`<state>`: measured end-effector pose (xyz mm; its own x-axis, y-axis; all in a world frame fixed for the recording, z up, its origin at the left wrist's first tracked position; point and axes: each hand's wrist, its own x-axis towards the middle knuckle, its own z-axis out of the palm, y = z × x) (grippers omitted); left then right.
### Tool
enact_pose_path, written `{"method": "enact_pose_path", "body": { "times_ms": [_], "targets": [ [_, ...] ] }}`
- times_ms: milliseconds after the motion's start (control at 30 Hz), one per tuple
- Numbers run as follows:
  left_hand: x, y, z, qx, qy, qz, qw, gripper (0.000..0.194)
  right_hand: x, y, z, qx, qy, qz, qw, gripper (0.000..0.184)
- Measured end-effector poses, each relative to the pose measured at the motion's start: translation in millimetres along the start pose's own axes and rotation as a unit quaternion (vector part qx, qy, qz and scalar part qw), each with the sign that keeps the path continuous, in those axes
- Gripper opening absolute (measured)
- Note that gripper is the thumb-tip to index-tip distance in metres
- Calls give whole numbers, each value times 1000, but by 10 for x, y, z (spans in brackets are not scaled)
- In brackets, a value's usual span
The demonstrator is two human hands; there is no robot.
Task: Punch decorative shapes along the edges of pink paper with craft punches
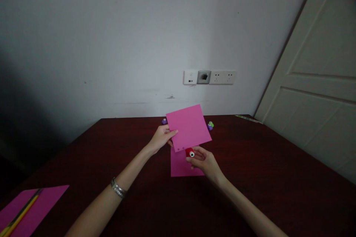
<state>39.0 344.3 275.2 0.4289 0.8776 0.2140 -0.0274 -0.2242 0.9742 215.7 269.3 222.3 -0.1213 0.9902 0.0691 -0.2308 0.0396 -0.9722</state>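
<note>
My left hand (pixel 164 137) pinches the left edge of a pink sheet of paper (pixel 189 126), thumb on top, and holds it raised and tilted above the table. Two small darker spots show along the sheet's lower edge. My right hand (pixel 204 161) is closed around a small red craft punch (pixel 190 152) with a white round face, at that same lower edge. Whether the paper sits in the punch's slot I cannot tell. Beneath both lies a second pink sheet (pixel 179 166), partly covered by the raised sheet and my right hand.
Behind the raised sheet stand a purple punch (pixel 164 121) and, to the right, a purple-and-green pair (pixel 210 126). Yellow and dark pencil-like sticks (pixel 22 213) lie on another pink sheet (pixel 48 202) at the left. A thin strip (pixel 248 119) lies by the wall at the dark table's (pixel 264 166) back right.
</note>
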Motion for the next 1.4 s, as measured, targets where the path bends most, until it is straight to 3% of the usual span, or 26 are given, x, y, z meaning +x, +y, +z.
{"method": "enact_pose_path", "body": {
  "times_ms": [500, 1400],
  "targets": [
    [19, -51, -7, -5, 69, -52, 996, 27, 53, 25, -51, 84, 41, 43, 995, 32],
    [0, -73, 75, -17, 49, -76, 996, 28, 37, 14, -33, 74, 52, 43, 995, 33]
  ]
}}
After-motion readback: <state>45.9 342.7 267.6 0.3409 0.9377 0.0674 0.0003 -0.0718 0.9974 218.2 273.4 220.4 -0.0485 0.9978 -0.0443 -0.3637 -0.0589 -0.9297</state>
